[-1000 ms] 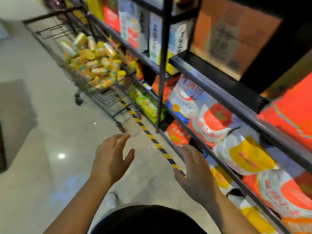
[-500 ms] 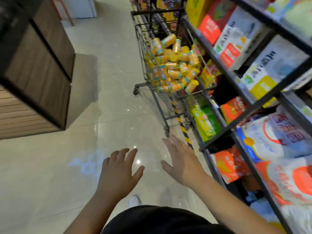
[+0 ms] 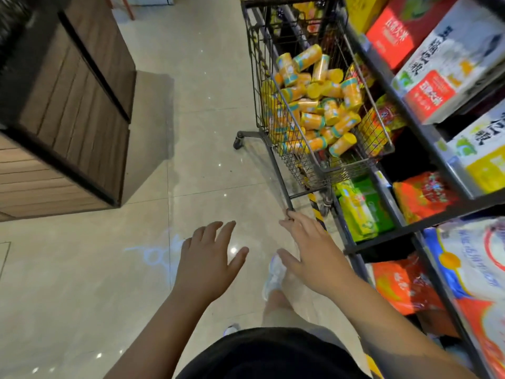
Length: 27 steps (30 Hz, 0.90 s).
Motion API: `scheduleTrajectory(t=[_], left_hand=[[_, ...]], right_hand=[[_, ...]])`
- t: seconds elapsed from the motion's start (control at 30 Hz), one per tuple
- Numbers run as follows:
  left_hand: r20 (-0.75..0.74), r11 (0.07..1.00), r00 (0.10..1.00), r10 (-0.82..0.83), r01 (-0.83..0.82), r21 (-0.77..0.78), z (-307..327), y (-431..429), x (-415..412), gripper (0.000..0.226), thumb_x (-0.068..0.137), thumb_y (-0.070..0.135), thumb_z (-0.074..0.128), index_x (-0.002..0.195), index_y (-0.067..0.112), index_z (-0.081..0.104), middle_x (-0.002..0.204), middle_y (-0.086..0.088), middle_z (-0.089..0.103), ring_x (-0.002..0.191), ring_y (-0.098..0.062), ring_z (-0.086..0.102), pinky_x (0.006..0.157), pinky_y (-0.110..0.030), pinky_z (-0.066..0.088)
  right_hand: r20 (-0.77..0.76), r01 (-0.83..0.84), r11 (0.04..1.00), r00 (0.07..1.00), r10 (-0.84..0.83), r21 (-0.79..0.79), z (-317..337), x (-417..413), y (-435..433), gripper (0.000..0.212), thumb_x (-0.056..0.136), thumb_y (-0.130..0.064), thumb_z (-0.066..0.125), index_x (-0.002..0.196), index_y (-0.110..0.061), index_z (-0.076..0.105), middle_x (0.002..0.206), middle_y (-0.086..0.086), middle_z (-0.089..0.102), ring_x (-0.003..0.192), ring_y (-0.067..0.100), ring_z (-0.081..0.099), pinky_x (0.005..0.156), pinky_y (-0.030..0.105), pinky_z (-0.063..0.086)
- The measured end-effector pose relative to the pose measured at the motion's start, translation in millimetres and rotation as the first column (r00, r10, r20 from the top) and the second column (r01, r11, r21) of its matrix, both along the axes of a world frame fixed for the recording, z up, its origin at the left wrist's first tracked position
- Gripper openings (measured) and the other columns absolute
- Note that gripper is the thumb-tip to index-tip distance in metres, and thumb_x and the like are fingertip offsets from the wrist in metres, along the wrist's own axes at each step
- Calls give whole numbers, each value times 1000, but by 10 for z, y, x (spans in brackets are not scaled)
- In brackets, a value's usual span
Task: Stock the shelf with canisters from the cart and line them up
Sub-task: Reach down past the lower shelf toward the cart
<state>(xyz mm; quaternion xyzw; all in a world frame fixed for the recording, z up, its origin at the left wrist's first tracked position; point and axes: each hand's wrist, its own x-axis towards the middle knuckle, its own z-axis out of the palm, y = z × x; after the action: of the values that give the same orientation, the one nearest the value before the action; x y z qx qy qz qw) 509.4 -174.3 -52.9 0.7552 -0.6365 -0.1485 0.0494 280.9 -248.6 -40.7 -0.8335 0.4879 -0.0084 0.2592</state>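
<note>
A brown slatted counter (image 3: pixel 68 119) stands left on glossy floor tiles (image 3: pixel 205 77); bagged goods (image 3: pixel 422 198) (perhaps rice) sit right.

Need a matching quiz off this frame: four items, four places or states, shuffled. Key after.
Items
1. canisters
2. green packets
3. left hand
4. wooden counter

Places or states
A. on the low shelf, next to the cart
B. far left of the view
C. heaped loose in the cart
D. open, holding nothing, over the floor

Pairs: 1-C, 2-A, 3-D, 4-B
</note>
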Motion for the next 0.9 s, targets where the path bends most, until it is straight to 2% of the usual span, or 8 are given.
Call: scheduleTrajectory(t=[0.13,0.2,0.3,0.4,0.6,0.77,0.9], left_hand=[[-5,1000,1000,3,-3,-1,-169,-938,9,77,90,68,23,146,20,49,140,-10,57,124,-33,55,94,-47,48],[-6,1000,1000,9,-9,8,-221,-1424,16,79,90,68,23,146,18,48,140,-11,56,124,-34,54,95,-46,48],[20,999,1000,9,-10,36,-183,-2050,23,69,97,63,36,151,20,40,147,-7,49,129,-31,49,99,-43,45],[38,999,999,39,-39,10,-106,-2500,28,62,99,56,44,152,23,38,149,-5,46,131,-29,46,100,-41,42],[8,993,994,109,-108,-37,73,-2822,299,79,89,68,24,145,19,51,139,-10,57,124,-33,55,94,-45,49],[-13,976,980,201,-201,-80,248,-2874,652,71,92,65,32,143,21,53,141,-7,57,126,-30,55,96,-47,48],[-38,975,979,202,-205,-90,241,-3168,1063,68,93,66,34,143,24,52,141,-4,56,126,-26,53,96,-45,48]], right_hand=[[41,16,999,999,-15,-31,35,-302,-412,55,97,-49,49,148,-30,44,158,-10,30,146,13,26,118,31,27],[49,45,999,998,-43,-27,37,-429,-705,58,94,-55,43,146,-30,47,157,-11,33,145,12,29,118,32,28],[47,68,998,997,-68,-15,70,-484,-1208,62,92,-60,39,147,-33,44,157,-14,30,146,8,24,119,34,28],[63,30,999,998,-31,14,83,-406,-1771,57,98,-51,51,150,-32,39,158,-12,27,147,9,20,120,32,25],[-24,-126,992,992,126,-3,23,151,-2882,64,101,-48,50,156,-25,28,166,-1,18,152,20,16,121,38,19],[-71,-195,981,978,195,13,-145,836,-3671,67,100,-48,51,157,-24,25,166,2,16,152,23,16,120,39,19],[-87,-197,979,976,200,44,-359,1406,-4241,66,99,-46,53,156,-23,28,164,4,23,150,25,22,119,43,28]])
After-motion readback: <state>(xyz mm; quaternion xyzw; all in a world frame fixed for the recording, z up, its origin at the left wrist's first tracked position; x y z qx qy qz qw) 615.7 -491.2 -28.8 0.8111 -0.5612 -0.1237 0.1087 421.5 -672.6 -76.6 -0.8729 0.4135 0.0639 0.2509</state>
